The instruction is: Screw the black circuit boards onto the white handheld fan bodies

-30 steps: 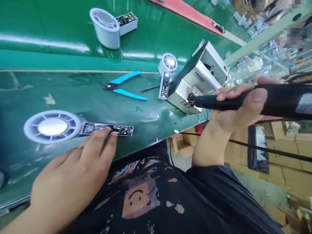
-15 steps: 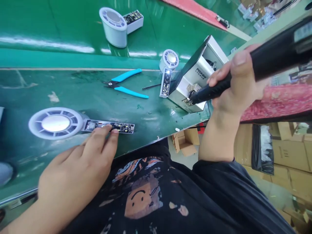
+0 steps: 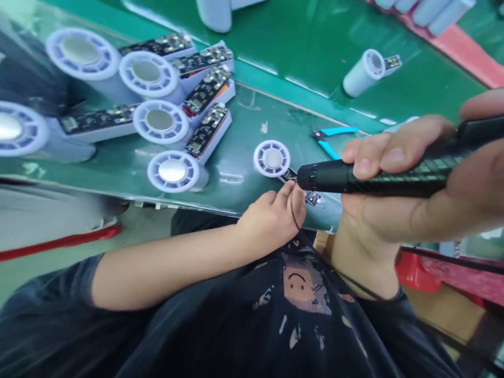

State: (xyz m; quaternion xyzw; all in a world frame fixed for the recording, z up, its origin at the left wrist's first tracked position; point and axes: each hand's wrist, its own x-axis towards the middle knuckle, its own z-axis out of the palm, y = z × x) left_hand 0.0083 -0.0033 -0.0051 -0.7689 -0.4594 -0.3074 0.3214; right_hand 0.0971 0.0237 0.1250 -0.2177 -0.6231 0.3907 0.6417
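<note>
A small white handheld fan (image 3: pixel 271 157) lies face up on the green bench, its open handle showing a black circuit board (image 3: pixel 314 198). Curled over that handle is my left hand (image 3: pixel 273 212), fingertips pressed together beside the screwdriver's front end. My right hand (image 3: pixel 394 220) grips a black electric screwdriver (image 3: pixel 326 178), held nearly level with its nose over the board. The bit and the spot beneath it are mostly hidden by the nose and my fingers. Just behind lie blue-handled cutting pliers (image 3: pixel 340 131), partly covered by my right hand.
Several more fans with exposed boards, such as one fan (image 3: pixel 173 170), crowd the bench on the left. Another fan (image 3: pixel 358 79) rests on the raised green surface behind. A dark cable (image 3: pixel 354 286) runs across my front. The bench's near edge is close to my body.
The view has swung left, bringing the fan group into sight. My right hand has brought the screwdriver from the silver box to the fan's board. My left hand stays at the fan, fingers more curled.
</note>
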